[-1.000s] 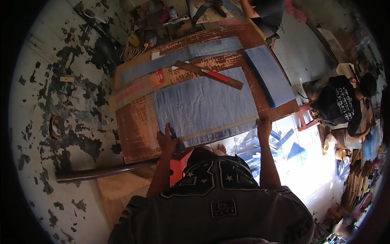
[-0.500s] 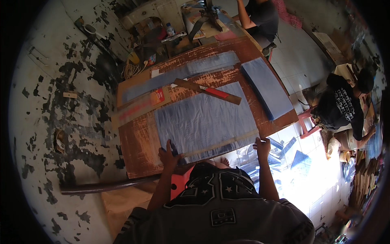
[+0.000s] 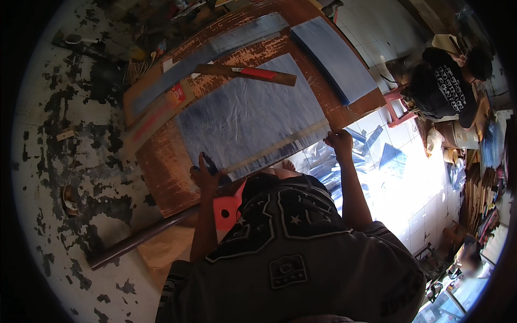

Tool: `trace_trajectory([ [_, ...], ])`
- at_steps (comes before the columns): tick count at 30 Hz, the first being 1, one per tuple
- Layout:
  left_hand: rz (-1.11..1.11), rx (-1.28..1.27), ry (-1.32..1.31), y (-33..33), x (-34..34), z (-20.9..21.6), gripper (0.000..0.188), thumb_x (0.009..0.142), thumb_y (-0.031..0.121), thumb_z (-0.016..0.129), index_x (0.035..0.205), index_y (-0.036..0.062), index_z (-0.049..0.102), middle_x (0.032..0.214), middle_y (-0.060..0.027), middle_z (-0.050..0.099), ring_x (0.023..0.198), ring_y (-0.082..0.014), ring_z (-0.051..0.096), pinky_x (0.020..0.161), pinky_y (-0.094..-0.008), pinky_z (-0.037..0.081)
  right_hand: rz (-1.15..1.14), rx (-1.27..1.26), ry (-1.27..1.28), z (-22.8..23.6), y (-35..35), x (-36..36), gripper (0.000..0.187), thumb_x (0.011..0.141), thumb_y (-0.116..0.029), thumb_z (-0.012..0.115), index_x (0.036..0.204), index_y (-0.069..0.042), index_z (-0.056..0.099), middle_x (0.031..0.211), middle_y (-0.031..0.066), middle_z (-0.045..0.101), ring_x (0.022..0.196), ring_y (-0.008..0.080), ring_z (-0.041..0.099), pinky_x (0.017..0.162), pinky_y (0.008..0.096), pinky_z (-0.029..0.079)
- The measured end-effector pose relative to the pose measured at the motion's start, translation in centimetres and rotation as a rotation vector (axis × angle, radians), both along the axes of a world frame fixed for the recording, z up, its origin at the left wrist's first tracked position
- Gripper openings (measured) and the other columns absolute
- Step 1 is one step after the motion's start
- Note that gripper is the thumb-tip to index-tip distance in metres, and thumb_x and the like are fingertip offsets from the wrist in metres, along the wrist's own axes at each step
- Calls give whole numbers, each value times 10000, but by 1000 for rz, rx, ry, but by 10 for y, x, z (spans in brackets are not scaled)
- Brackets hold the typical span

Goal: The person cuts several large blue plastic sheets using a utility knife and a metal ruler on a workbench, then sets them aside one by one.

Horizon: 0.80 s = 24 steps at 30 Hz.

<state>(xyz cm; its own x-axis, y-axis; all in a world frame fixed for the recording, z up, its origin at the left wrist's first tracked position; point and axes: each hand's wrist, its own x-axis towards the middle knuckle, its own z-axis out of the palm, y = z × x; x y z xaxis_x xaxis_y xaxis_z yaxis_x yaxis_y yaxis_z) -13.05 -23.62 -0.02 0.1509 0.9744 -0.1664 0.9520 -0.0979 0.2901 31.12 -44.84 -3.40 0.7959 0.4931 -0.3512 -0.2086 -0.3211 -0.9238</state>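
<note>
A wide sheet of blue, wrinkled plastic film (image 3: 247, 107) lies on the worn brown table (image 3: 161, 185) before me. Along its near edge runs a straight pale strip (image 3: 280, 146). My left hand (image 3: 205, 176) rests at the sheet's near left corner with fingers spread, beside the strip's left end. At the near right corner my right hand (image 3: 340, 142) has its fingers curled in, pinching the sheet's edge. Whether it also grips the strip's end cannot be made out. A flat wooden bar with a red section (image 3: 258, 74) lies across the sheet's far edge.
A thick stack of blue sheets (image 3: 336, 62) stands at the table's right. Long blue film (image 3: 215, 51) and a cardboard piece (image 3: 156, 121) lie at the far left. Blue scraps (image 3: 390, 160) litter the right floor. A person in black (image 3: 441, 89) sits beyond, near a red stool (image 3: 398, 110).
My right hand's fingers have closed at the sheet's right corner; they were more apart. My left hand stays at the left corner. The whole view has shifted and turned slightly.
</note>
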Motion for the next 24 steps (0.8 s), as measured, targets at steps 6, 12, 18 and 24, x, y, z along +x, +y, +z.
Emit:
trace_trajectory([
  [6,-25,44,-4,0,-8,-12,1138,617,528,880,1541,342,243,1323,-322,265,1138,-488,350,947,-577,357,50,-192,-88,11,8,4,260,846,-135,690,960,95,650,754,156,708,658,198,721,617,275,566],
  [12,47,-28,-36,-3,4,-15,1135,629,565,857,1546,351,223,1354,-336,252,1178,-493,339,967,-591,352,75,-224,-214,1,21,22,227,858,-164,673,906,58,683,706,145,707,639,205,718,594,294,547],
  [18,122,-93,15,-10,31,-6,1136,644,590,834,1549,363,187,1415,-370,190,1225,-547,321,948,-620,369,108,-287,-546,0,48,49,273,852,-267,680,925,-4,692,860,168,722,722,290,715,717,424,544],
  [24,134,-95,-6,-13,26,-7,1136,641,567,847,1548,357,196,1430,-362,178,1243,-540,306,968,-627,351,144,-537,-732,39,78,47,316,868,-344,679,1023,-68,684,873,228,694,856,433,674,754,528,533],
])
